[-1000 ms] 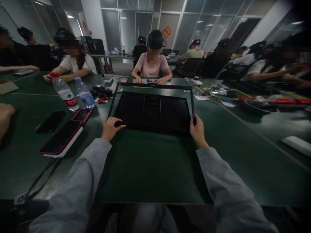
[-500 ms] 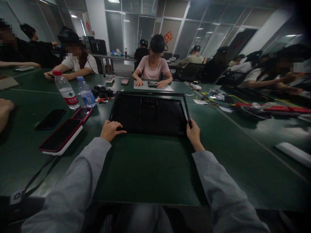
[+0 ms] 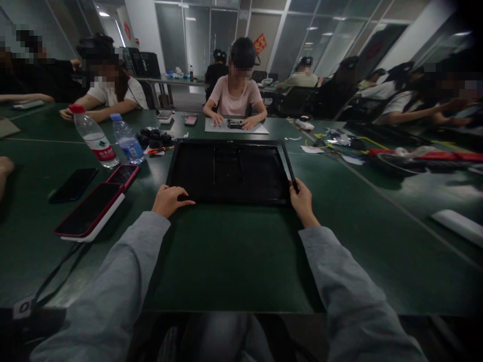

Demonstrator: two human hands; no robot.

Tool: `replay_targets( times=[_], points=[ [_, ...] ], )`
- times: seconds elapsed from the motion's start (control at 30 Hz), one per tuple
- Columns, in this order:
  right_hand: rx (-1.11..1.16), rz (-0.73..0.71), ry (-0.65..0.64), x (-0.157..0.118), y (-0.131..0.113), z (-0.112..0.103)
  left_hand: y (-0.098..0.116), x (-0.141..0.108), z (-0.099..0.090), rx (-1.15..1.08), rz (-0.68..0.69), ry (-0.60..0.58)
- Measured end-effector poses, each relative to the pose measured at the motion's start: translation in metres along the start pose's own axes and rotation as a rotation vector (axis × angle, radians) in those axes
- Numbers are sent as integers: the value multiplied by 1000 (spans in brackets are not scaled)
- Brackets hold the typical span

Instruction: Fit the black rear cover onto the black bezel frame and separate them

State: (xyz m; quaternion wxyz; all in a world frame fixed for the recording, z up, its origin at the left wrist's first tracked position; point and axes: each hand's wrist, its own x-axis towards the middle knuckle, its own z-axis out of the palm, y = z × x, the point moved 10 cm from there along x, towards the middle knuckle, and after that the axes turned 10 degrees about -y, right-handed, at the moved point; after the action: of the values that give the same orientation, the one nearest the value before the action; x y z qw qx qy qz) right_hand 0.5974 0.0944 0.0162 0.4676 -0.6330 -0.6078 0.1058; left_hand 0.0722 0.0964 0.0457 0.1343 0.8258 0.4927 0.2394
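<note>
A thin black monitor bezel (image 3: 289,163), with a small logo on its far edge, lies over a wide black monitor back cover (image 3: 260,173). The shallow cover has a raised rectangular section near its middle. My left hand (image 3: 168,200) grips the near-left corner, its thumb stretched along the near edge. On the opposite side, my right hand (image 3: 302,201) is wrapped around the bezel's right edge close to the near corner. Between bezel and cover, a narrow gap shows on the right. Exactly how the left fingertips sit under the edge is hidden.
Left on the green table (image 3: 234,256) are a red-capped bottle (image 3: 98,146), a blue-capped bottle (image 3: 130,143) and phones (image 3: 90,208). Orange-handled scissors (image 3: 154,151) lie farther back. Opposite sits a person in pink (image 3: 236,95). Cables and tools (image 3: 400,156) spread at right.
The bezel has come down and lines up more closely with the back cover; the gap along the far right has narrowed. Both hands keep their holds. My view has tilted slightly.
</note>
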Motion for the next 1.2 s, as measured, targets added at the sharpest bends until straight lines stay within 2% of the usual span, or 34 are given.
replay_targets(
  times=[0.27, 0.43, 0.53, 0.6, 0.67, 0.77, 0.87, 0.97, 1.2],
  points=[
    [-6, -18, -19, -2, 0, 3, -1, 0, -3, -10, -27, 32],
    [-25, 22, -34, 0, 4, 7, 5, -1, -6, 63, -10, 44],
    [-53, 44, -30, 1, 5, 8, 3, -3, -20, 126, -47, 173],
    [-66, 51, -21, 1, 5, 7, -10, -8, -32, 137, -144, 309],
    [-84, 52, -19, 1, 3, 7, -29, -12, -37, 112, -274, 375],
    [-132, 43, -57, 2, -3, 10, -57, -15, -30, 39, -449, 316],
    [-171, 48, -122, 4, -9, 17, -73, -18, -27, -40, -549, 270],
    [-187, 48, -153, 4, -15, 22, -76, -21, -30, -76, -586, 285],
    [-239, 84, -93, 1, -19, 18, -68, -18, -33, 19, -573, 275]
  ],
)
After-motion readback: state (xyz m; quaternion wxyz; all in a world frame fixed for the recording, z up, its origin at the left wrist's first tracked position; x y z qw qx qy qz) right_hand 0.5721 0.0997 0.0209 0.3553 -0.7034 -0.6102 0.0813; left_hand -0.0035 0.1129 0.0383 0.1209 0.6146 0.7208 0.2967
